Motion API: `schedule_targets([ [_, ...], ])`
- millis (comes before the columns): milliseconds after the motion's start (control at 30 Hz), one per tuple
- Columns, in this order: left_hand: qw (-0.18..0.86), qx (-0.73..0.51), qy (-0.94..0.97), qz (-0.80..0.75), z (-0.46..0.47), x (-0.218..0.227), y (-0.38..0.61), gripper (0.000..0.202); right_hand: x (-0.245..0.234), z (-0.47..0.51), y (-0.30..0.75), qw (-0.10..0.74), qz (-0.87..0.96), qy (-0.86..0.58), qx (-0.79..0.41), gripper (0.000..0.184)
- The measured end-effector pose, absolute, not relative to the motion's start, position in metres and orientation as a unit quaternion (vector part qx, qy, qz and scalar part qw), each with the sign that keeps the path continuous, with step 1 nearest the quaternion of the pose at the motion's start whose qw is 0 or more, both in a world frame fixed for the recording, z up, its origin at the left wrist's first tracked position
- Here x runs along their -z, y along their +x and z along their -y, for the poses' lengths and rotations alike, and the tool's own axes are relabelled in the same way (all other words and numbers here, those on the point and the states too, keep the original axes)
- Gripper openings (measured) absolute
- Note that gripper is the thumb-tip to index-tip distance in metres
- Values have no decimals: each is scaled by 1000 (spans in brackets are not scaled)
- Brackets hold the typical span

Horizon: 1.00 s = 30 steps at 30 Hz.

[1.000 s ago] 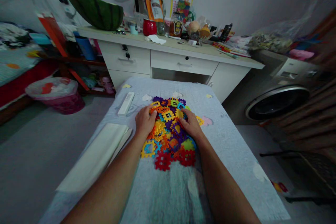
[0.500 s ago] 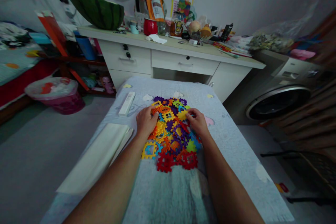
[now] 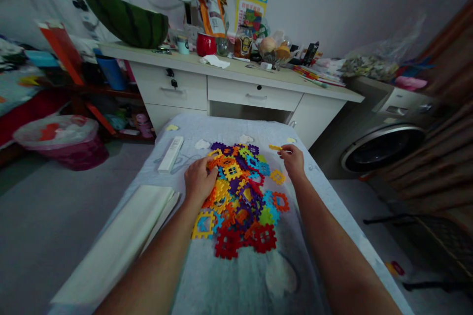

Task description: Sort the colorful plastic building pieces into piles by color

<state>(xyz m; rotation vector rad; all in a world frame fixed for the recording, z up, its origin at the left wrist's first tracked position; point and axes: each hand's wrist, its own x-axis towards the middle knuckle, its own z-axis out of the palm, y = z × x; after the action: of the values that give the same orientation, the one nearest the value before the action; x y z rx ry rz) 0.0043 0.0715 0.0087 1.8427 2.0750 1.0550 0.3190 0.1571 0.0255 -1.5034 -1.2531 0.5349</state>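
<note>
A heap of flat, coloured interlocking plastic tiles (image 3: 240,192) lies on a pale blue cloth-covered table (image 3: 236,275). My left hand (image 3: 198,180) rests palm down on the heap's left side, fingers curled over orange and yellow tiles. My right hand (image 3: 292,161) is lifted off to the right of the heap and pinches a small yellow tile (image 3: 275,147) between thumb and fingers. A loose yellow tile (image 3: 277,176) and an orange tile (image 3: 281,201) lie just below that hand. Red tiles (image 3: 246,240) mark the heap's near edge.
A white remote (image 3: 170,154) and a folded white cloth (image 3: 121,236) lie on the table's left. Behind stands a cluttered white desk (image 3: 236,88) with half a watermelon (image 3: 125,22). A washing machine (image 3: 388,133) is at the right, a pink bin (image 3: 61,140) on the floor at left.
My right hand has left the heap and moved up and to the right, carrying a yellow tile. The left hand has stayed on the heap. The view has tilted slightly.
</note>
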Motion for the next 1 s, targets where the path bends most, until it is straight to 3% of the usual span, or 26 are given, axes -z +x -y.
schedule_targets([
  [300,91,-352,621,-694,-71,-8,3,32,-16,-227,346,440,542,-715,-44,30],
  [467,87,-346,622,-697,-72,-7,2,32,-8,-243,347,345,609,-713,-32,42],
  [667,84,-347,622,-697,-72,-6,3,31,1,-231,344,217,642,-735,-8,40],
  [1000,86,-354,620,-695,-73,-4,3,33,-7,-224,336,135,678,-723,-12,46],
])
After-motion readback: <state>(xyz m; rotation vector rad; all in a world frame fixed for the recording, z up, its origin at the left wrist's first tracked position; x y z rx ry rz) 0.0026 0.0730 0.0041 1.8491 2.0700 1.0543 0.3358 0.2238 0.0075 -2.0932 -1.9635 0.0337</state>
